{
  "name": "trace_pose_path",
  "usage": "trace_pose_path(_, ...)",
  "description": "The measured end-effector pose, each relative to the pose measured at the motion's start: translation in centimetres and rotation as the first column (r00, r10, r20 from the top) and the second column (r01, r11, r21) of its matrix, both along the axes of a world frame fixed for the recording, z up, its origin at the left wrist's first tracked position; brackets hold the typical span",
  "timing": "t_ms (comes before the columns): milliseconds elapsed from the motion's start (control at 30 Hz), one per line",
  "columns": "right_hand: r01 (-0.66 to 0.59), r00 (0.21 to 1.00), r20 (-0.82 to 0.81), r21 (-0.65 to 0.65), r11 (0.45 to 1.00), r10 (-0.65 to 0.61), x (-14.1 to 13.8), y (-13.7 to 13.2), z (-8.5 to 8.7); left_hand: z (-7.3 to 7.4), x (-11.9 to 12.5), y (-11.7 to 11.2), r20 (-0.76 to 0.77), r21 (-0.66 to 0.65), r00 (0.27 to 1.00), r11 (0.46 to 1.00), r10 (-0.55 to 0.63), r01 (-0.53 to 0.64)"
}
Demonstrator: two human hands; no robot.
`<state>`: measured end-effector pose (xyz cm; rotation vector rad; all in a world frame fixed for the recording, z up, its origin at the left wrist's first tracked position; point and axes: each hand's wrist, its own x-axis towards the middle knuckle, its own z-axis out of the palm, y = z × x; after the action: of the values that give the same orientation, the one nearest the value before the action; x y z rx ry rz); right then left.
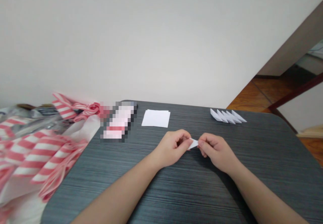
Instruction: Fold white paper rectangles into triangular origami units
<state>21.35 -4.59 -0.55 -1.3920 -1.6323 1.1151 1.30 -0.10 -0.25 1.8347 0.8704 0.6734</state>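
A small piece of white paper (193,143) sits just above the middle of the dark, wood-grained surface (176,190), held between the person's two hands. Only a short white strip of it shows, and the rest is hidden behind the fingers, so its exact shape cannot be told.

The left hand (173,148) grips the paper's left end. Its fingers (185,137) are curled in tight and pinched closed on the paper. The right hand (217,150) meets it from the other side, fingers (203,143) likewise bent and pressed shut on the right end. The two hands are almost touching, with just the paper between them. Both bare forearms run back from the hands toward the near edge, and the wrists rest on or just above the surface.

Farther away, slightly left of the hands, a flat stack of white paper sheets (156,118) lies on the surface. At the far right, well apart from the hands, a row of folded white paper pieces (227,116) lies with each pointed piece overlapping the next. To the left of the stack is a blurred-out pink and white object (117,123) that cannot be identified.

Red-and-white striped plastic bags (37,153) are heaped along the left edge of the surface. A plain pale wall (151,42) stands behind, and at the far right a reddish tiled floor (252,96) shows past the corner.
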Motion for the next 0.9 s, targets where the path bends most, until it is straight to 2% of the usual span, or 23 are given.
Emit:
trace_pose_path(133,0.01,0.999,0.034,0.019,1.0,-0.01,0.0,0.1,-0.1,0.1,0.1,0.1,-0.019,0.125,0.999,0.991,-0.048,0.05)
trace_pose_path(200,0.022,0.999,0.029,0.016,1.0,-0.022,-0.1,0.1,-0.1,0.3,0.1,0.2,-0.052,0.145,0.996,0.986,-0.069,0.076)
trace_pose_path(333,0.034,0.999,-0.021,0.008,0.999,-0.033,-0.3,0.1,-0.2,0.4,0.1,0.3,-0.071,0.111,0.996,0.992,-0.06,0.068)
trace_pose_path(533,-0.035,0.989,-0.144,-0.033,0.999,0.03,-0.4,0.0,-0.5,0.1,0.1,0.3,-0.072,0.037,0.997,0.999,-0.018,0.021)
trace_pose_path(900,-0.031,0.992,-0.123,0.035,0.999,0.035,-0.4,0.0,-1.2,0.1,0.0,0.4,-0.01,-0.004,0.999,0.999,-0.042,0.042)
